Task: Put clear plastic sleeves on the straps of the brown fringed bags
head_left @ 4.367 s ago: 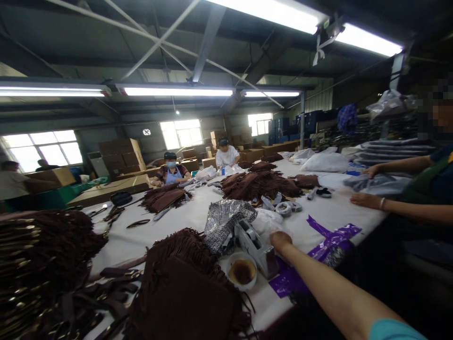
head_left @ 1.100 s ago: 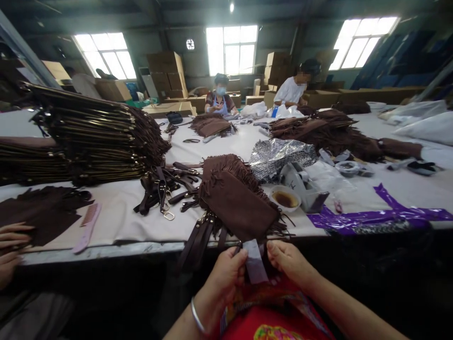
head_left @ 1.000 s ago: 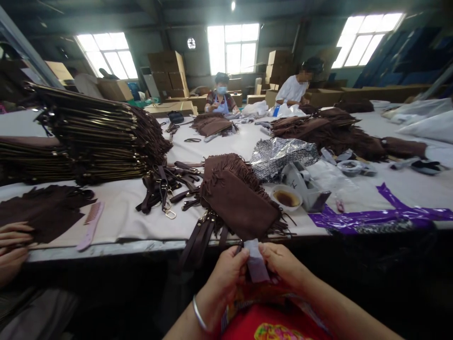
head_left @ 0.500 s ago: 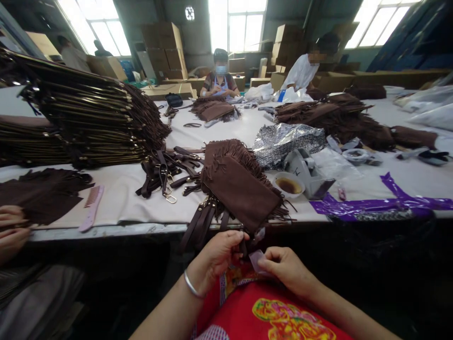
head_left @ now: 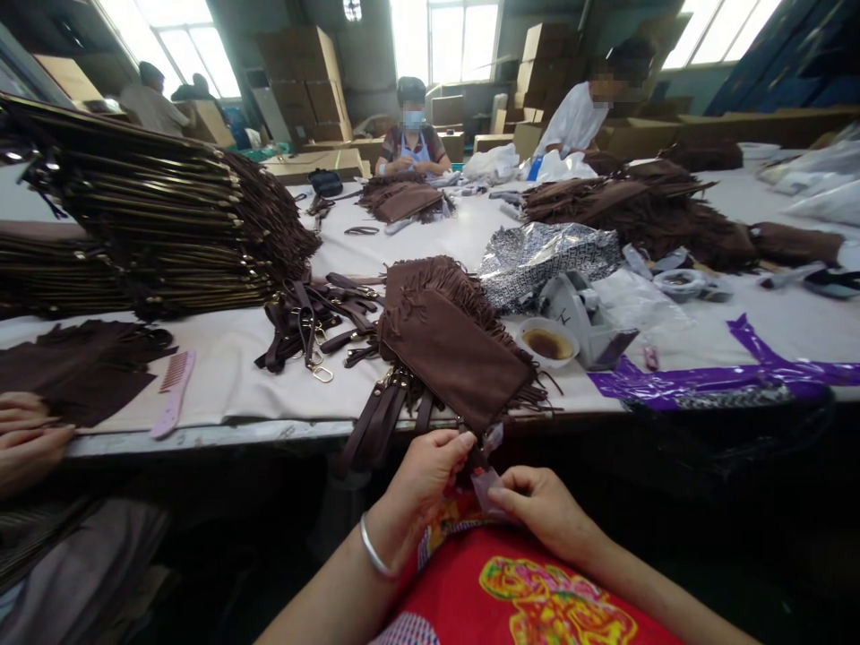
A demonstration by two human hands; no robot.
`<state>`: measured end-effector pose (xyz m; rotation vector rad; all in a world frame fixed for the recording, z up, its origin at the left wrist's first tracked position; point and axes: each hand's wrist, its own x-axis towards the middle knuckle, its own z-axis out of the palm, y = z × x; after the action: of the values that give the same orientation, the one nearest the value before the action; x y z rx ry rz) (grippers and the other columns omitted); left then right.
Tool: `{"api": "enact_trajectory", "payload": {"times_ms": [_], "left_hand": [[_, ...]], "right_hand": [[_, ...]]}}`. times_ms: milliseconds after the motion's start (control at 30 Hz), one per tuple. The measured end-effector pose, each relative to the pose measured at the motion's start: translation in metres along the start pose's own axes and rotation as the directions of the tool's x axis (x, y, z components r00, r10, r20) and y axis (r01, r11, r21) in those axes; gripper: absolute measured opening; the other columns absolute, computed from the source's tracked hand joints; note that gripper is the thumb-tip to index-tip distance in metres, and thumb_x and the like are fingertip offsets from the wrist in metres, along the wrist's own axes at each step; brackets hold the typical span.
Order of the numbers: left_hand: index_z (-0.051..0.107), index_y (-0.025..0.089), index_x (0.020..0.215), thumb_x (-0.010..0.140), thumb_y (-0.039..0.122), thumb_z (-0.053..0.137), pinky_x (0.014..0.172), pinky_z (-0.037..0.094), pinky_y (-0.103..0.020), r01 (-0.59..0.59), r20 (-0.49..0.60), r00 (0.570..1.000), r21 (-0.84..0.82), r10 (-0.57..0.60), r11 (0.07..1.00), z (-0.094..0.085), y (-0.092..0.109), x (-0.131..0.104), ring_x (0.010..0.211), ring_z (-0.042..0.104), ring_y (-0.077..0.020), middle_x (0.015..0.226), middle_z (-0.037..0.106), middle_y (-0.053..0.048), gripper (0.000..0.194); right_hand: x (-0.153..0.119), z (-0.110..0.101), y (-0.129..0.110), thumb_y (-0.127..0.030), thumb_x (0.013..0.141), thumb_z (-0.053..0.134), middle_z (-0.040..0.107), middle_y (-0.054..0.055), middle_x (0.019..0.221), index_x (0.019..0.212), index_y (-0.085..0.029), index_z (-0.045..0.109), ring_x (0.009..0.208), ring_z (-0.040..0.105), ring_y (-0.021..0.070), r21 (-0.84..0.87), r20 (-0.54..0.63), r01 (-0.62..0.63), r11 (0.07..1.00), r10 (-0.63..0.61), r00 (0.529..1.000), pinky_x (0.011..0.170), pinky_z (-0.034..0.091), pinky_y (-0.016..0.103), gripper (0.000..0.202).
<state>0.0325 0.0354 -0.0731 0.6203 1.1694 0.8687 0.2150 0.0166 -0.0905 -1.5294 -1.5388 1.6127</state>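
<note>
Just off the table edge, my left hand (head_left: 434,470) pinches a dark brown strap (head_left: 474,459) that hangs from the near corner of a brown fringed pouch (head_left: 457,349). Beside it my right hand (head_left: 547,506) is closed on a small clear plastic sleeve (head_left: 485,488). The sleeve's upper edge meets the strap's lower end; how far the strap is inside, I cannot tell. The pouch lies on another fringed one at the table's front. Several wrist straps (head_left: 376,421) dangle over the edge left of it.
Loose straps with gold clips (head_left: 309,327) lie left of the pouch. A bowl of brown liquid (head_left: 549,342) and a grey tape dispenser (head_left: 584,322) stand right. Stacked pouches (head_left: 154,224), a pink comb (head_left: 175,390) and a co-worker's hands (head_left: 30,439) are at left; purple tape (head_left: 712,381) lines the right edge.
The strap and the clear sleeve have come together, with the strap's end now at the sleeve's opening. Both hands have shifted only slightly. The whole view has tilted a little.
</note>
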Motion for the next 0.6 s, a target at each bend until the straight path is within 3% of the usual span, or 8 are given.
{"api": "enact_trajectory", "payload": {"times_ms": [233,600], "left_hand": [[0.055,0.015,0.062,0.065,0.049,0.077,0.047,0.019,-0.024,-0.067,-0.070,0.995,0.062,0.071,0.996,0.0057,0.0005,-0.0010,0.048,0.031,-0.0063,0.053,0.041,0.006,0.041],[0.061,0.014,0.067,0.067,0.050,0.075,0.047,0.021,-0.024,-0.062,-0.135,0.988,0.086,0.073,0.994,0.0064,-0.0043,-0.0005,0.050,0.036,-0.0080,0.055,0.047,0.003,0.039]], "right_hand": [[-0.0029,-0.0001,0.0035,-0.035,0.076,0.064,0.064,0.000,0.064,0.065,-0.016,0.067,0.061,0.053,0.0141,-0.022,-0.031,0.005,1.000,-0.005,1.000,0.058,0.038,0.024,0.021],[-0.0091,0.0034,0.0053,-0.032,0.077,0.063,0.064,0.001,0.064,0.065,-0.017,0.067,0.062,0.054,0.0148,-0.079,-0.063,0.039,0.996,-0.044,0.997,0.058,0.038,0.024,0.020]]}}
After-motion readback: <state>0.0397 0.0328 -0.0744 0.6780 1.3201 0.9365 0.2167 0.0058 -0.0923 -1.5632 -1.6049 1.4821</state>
